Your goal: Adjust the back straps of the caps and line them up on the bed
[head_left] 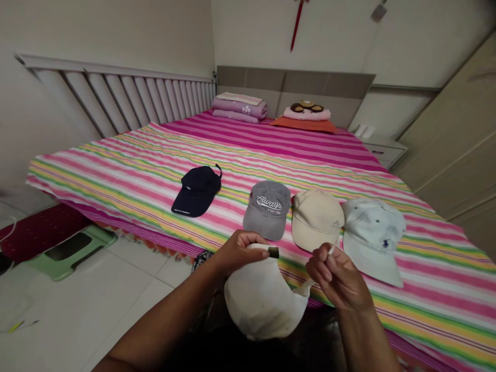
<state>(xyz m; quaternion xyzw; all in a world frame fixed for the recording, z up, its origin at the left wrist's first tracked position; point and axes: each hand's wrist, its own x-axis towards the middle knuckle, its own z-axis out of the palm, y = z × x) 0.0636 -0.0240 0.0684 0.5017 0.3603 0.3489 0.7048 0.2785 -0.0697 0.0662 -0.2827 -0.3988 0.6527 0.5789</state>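
Two bare hands work a white baseball cap [261,302]: the left hand [240,253] clasps it by a dark buckle [273,252], the right hand [337,276] pinches a thin white strip [331,251]

1. The person's left forearm [163,310] and right forearm [366,341] are bare all the way down to the bottom edge of the view
2. The left hand [242,253] and right hand [337,276] are ungloved, with every visible finger uncovered
3. Dark clothing [232,356] fills the bottom edge of the view between the arms (too deep in shadow to make out its cut, seams or any markings)
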